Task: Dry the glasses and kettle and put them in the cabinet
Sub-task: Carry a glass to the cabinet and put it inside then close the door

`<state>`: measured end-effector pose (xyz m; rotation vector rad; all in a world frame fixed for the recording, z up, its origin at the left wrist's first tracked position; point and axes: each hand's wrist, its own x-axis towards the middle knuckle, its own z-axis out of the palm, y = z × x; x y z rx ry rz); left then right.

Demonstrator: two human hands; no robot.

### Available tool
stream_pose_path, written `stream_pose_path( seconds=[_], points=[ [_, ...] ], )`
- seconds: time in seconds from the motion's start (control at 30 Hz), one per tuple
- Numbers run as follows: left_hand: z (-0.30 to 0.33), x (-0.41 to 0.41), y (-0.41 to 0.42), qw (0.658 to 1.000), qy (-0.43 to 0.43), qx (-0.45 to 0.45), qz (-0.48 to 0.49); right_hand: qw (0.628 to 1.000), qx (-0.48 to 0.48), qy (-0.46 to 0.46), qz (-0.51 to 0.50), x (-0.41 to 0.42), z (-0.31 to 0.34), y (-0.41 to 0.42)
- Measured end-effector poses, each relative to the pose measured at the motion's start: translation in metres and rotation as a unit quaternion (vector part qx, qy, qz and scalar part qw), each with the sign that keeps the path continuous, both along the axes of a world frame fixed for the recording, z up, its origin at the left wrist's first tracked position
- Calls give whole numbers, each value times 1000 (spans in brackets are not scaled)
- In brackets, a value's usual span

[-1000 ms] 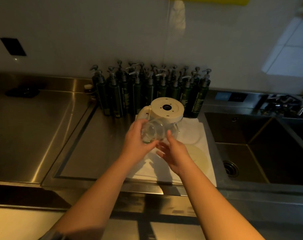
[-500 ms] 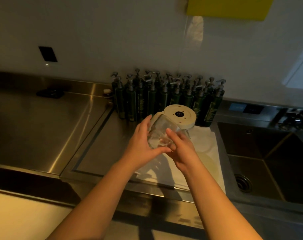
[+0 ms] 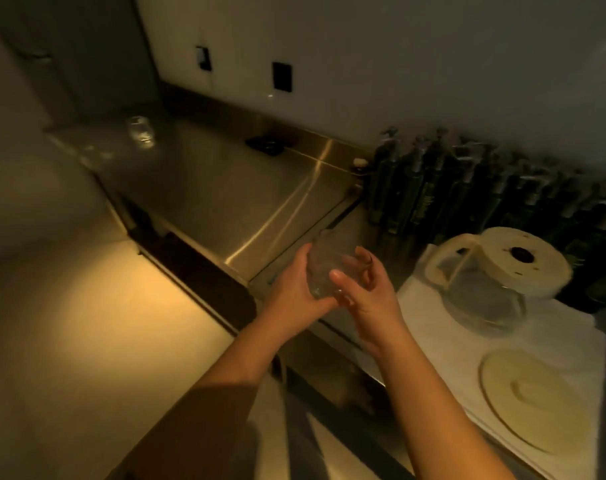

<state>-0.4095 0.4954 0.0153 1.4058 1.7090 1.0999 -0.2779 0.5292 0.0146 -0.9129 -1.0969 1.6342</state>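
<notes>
Between my two hands, left of the kettle (image 3: 495, 271), sits a clear glass (image 3: 329, 268): my left hand (image 3: 291, 292) cups its side and my right hand (image 3: 367, 289) pinches its rim. The kettle stands upside down on the white towel (image 3: 433, 344); a second glass (image 3: 141, 131) rests far left of it. I judge I'm carrying this one off; next it needs the cabinet, which I cannot see.

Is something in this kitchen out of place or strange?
One glass stands alone at the far left of the steel counter, apart from the upside-down kettle on the white towel. Nothing looks spilled or broken.
</notes>
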Motion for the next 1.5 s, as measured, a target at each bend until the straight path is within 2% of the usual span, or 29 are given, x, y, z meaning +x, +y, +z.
stream_pose_path(
  seconds=[0.23,0.47,0.8,1.13,1.5],
  points=[
    [-17,-84,-44,988,-55,-1,147,989,-14,-14,145,-96,-7,-16],
    [-31,-176,-68,965,-63,31,252,967,43,-77,237,-202,-5,-21],
    [-14,-338,-77,937,-44,82,338,944,134,-87,288,-383,17,-19],
    [-12,-461,-83,909,-24,119,399,925,137,-90,342,-517,23,-17],
    [-20,-623,-26,879,-22,112,463,904,154,-77,392,-694,12,49]
  ],
)
